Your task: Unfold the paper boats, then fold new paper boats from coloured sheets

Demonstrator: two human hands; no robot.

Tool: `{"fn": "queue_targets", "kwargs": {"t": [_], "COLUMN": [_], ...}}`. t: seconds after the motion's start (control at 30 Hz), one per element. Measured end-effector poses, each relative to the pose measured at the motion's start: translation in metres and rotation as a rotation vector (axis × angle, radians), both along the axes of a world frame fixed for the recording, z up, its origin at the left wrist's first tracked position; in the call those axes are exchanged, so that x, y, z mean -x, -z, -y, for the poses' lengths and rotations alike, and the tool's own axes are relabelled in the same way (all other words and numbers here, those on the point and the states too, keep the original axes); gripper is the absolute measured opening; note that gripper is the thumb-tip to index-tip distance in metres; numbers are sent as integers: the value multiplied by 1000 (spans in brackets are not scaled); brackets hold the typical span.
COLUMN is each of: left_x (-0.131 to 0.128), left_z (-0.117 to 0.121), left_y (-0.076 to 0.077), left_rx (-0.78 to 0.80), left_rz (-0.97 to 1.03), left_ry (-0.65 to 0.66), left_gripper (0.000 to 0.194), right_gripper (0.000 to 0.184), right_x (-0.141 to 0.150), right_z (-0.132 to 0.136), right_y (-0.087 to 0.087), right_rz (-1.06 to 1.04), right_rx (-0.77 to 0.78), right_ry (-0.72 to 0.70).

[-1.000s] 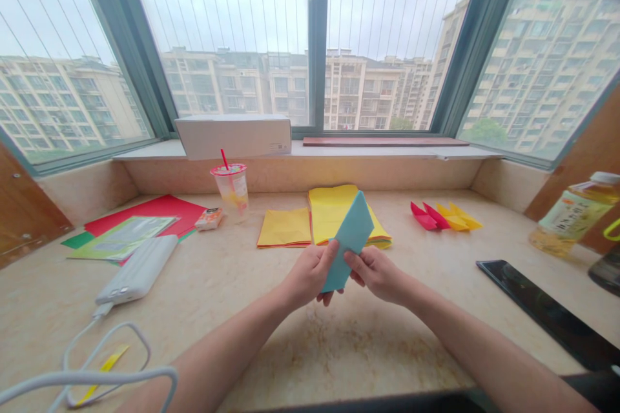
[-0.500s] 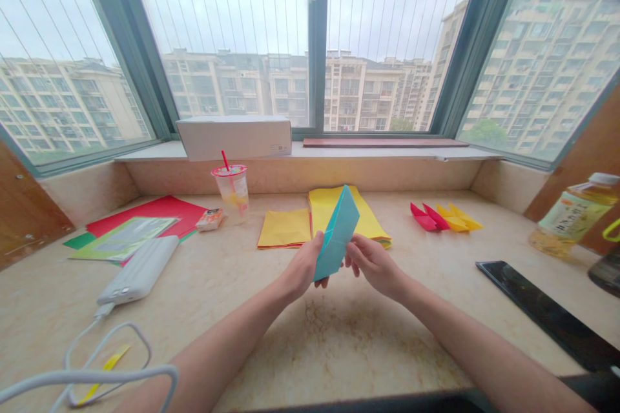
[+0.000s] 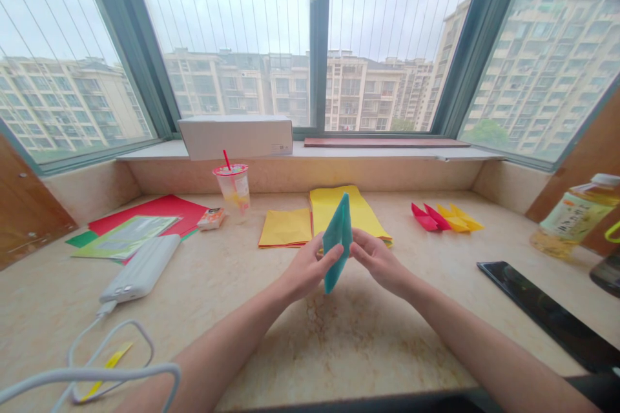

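Note:
A folded sheet of light blue paper is held upright above the counter, its edge turned toward me and its layers slightly parted. My left hand grips it from the left, thumb across the near face. On the other side, my right hand pinches its right edge between thumb and fingers; some fingertips are hidden behind the paper. Behind the hands lie a stack of large yellow paper and a smaller stack of orange-yellow squares. A pink folded paper piece and a yellow one sit to the right.
At left are a white power bank with a cable, red paper, a green packet, a small orange box and a plastic cup. A phone and a bottle stand right. A white box rests on the sill.
The blue paper has turned from showing its broad face to nearly edge-on. My left thumb has shifted onto its near face, and both hands have stayed close to it.

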State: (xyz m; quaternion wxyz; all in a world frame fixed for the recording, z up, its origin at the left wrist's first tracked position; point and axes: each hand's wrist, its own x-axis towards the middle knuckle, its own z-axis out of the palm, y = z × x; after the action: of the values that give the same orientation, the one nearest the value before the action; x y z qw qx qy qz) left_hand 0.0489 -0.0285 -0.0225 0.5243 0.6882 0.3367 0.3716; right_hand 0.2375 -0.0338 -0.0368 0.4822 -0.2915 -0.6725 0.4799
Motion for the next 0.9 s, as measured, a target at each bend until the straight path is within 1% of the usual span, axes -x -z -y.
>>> {"fn": "queue_targets", "kwargs": {"t": [0.07,0.17,0.27,0.37,0.47,0.57,0.67,0.8,0.9], "left_x": [-1,-2,-2,0,1,1,-1,-4,-5], "left_z": [1,2,2,2,3,4,4,4,5], "left_y": [0,-1,-3,-4,-2,-1,0,-2,-2], "left_rx": [-17,-73,-74,-30,65,129,127,85,93], "left_rz": [-3,49,87,98,101,95,110,153,156], "left_ry": [24,89,139,127,103,110,132,134,130], "left_gripper": [54,52,50,50,52,54,54,49,51], "right_gripper": [50,50,50,50,51,54,54,49,45], "right_x": [0,0,0,0,0,1,1,2,0], "right_z": [1,2,4,7,9,11,14,16,15], "right_y": [-1,-2,-5,-9,-12,-14,-15,-16,-14], "right_rz": [-2,-7,-6,-21,-45,-43,-28,-12,-26], "right_rx": [28,69,97,134,173,211,229,239,233], "right_ry": [-24,-43,-54,-86,-113,-126,-133,-149,-178]}}
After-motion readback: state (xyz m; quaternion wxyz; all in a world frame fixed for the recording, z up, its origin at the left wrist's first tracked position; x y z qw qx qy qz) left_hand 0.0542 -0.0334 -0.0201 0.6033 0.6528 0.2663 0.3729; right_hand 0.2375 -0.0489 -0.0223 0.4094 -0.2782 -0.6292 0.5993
